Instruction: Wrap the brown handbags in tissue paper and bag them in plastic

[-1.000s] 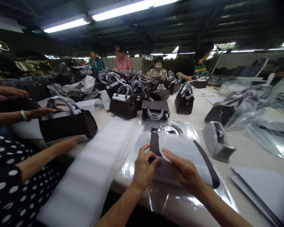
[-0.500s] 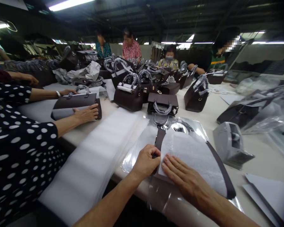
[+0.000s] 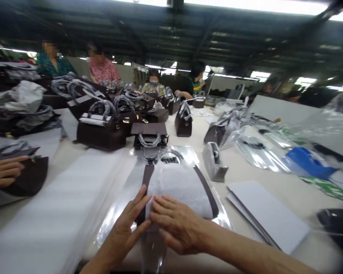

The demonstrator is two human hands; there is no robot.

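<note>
A dark brown handbag (image 3: 206, 190) lies on its side in front of me, its wrapped handles pointing away. White foam sheet (image 3: 181, 180) covers most of its face, leaving dark strips at both sides. Under the handbag spreads a clear plastic bag (image 3: 114, 213), shiny and wrinkled. My right hand (image 3: 181, 224) rests flat on the foam near its left edge, fingers stretched out and close together. At the handbag's left edge is my left hand (image 3: 128, 224), open, its thumb and fingers apart. The lower left corner of the handbag is partly hidden behind my hands.
A stack of white foam sheets (image 3: 57, 205) lies to the left, beside a co-worker's hand (image 3: 5, 171) on another handbag. A grey tape dispenser (image 3: 214, 161) and white boards (image 3: 268, 213) are at right. Several wrapped handbags (image 3: 103, 131) stand beyond; other people are behind them.
The view has swung to the right. My left hand has gone from a pinch at the handbag's edge to spread fingers. My right hand stays flat on the foam.
</note>
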